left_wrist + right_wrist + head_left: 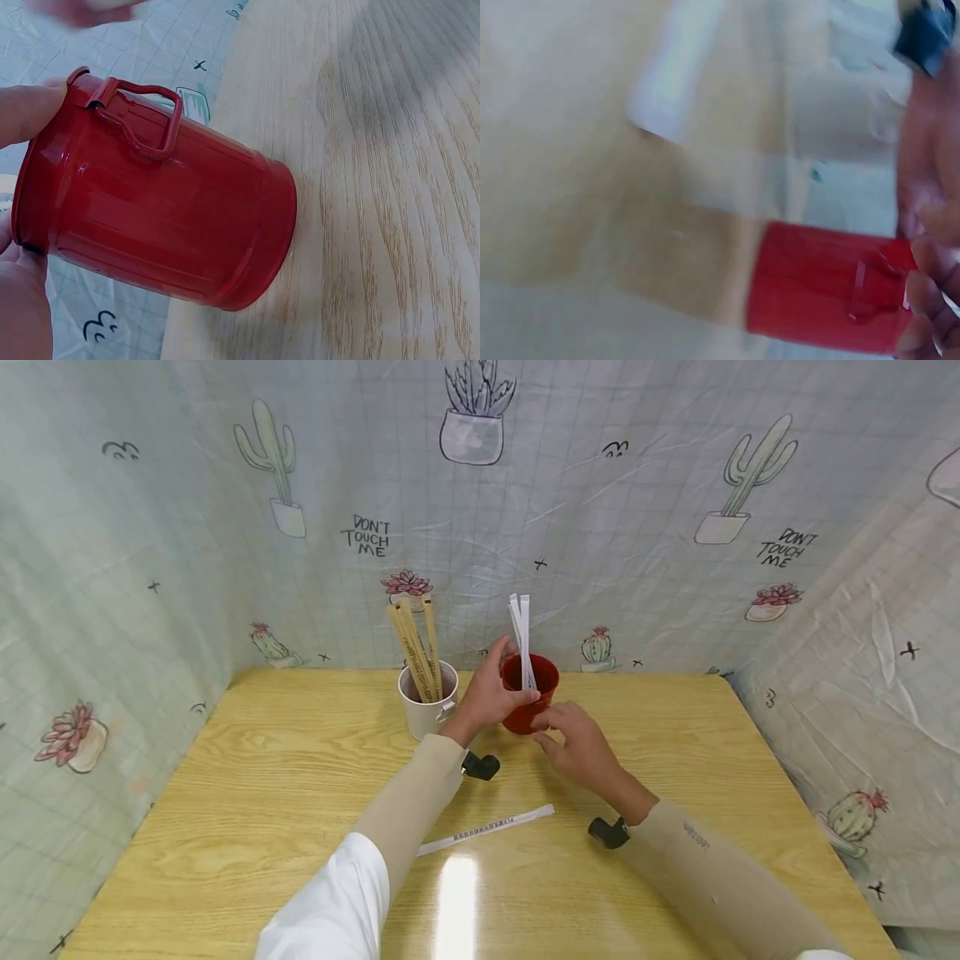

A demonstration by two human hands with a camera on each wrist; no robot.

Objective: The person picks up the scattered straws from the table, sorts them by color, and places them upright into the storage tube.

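A red metal bucket (519, 722) with a small wire handle (174, 124) stands on the table. My left hand (501, 692) grips it at the rim, with the thumb over the near side. Two slim white paper-wrapped sticks (524, 639) lean inside, their tops above the rim. Just right of the bucket is my right hand (583, 745), its fingers loosely bent, with nothing visible in them. It appears blurred and apart from the bucket in the left wrist view. Another white wrapped stick (487, 829) with dark print lies on the table between my forearms.
Left of the red bucket stands a white bucket (422, 718) holding several brown paper-wrapped sticks (420, 656). Behind the wooden table (300, 760) hangs a cactus-print sheet (570, 527), which also runs along both sides.
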